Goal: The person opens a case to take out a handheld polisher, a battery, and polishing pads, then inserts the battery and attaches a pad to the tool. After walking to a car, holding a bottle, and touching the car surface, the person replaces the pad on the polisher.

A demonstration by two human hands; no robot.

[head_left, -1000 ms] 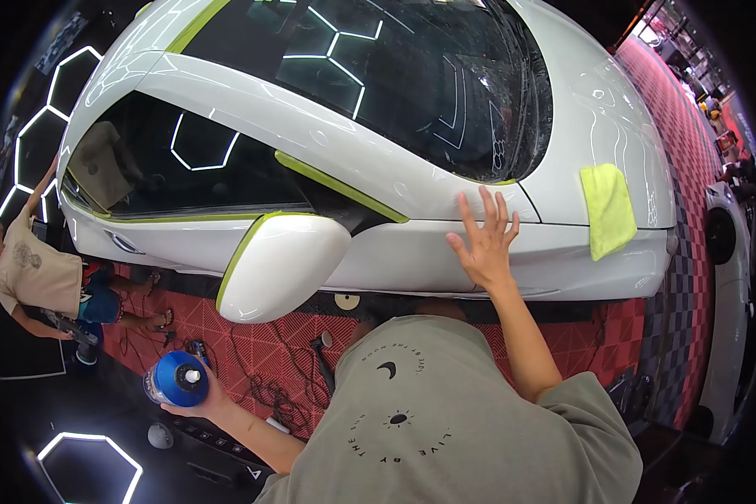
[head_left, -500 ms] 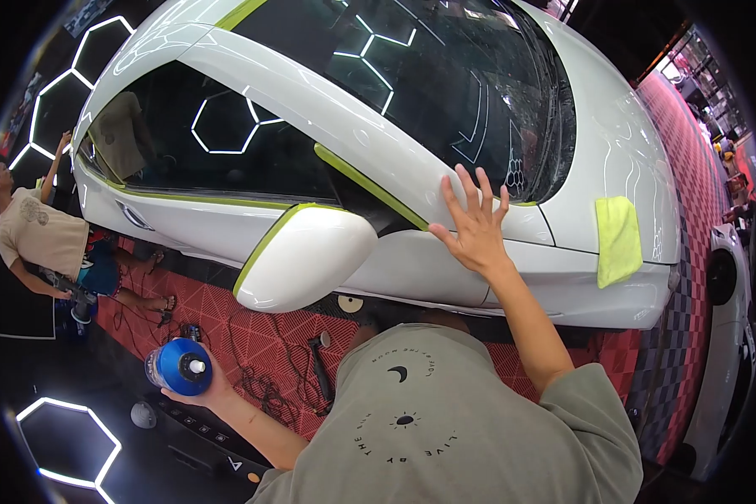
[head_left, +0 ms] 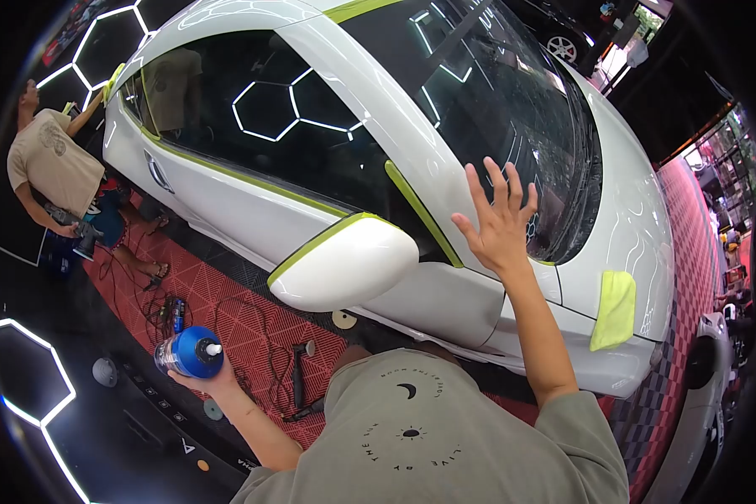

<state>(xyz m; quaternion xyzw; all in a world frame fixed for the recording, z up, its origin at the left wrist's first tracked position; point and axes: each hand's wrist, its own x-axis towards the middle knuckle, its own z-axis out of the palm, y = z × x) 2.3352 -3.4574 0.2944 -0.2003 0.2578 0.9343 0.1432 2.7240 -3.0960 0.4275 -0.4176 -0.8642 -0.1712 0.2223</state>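
Observation:
My left hand (head_left: 206, 380) is wrapped round a blue bottle (head_left: 195, 353) with a white cap, held over the floor at the lower left. Fingers spread, my right hand (head_left: 500, 220) is at the windshield pillar of the white car (head_left: 445, 298); whether it touches the paint I cannot tell. Green masking tape (head_left: 424, 214) lines the pillar edge and the window. The white side mirror (head_left: 349, 265) sticks out left of my right hand. A yellow-green cloth (head_left: 615, 311) lies on the hood's near side.
A co-worker (head_left: 55, 168) in a beige shirt stands at the car's rear, holding a machine. A polisher (head_left: 301, 374) and cables lie on the red floor tiles (head_left: 193, 277). Another car (head_left: 693, 420) stands at the far right.
The view has turned, and the car appears more tilted. My right hand has moved from the fender to the windshield pillar, fingers still spread. My left hand still holds the bottle.

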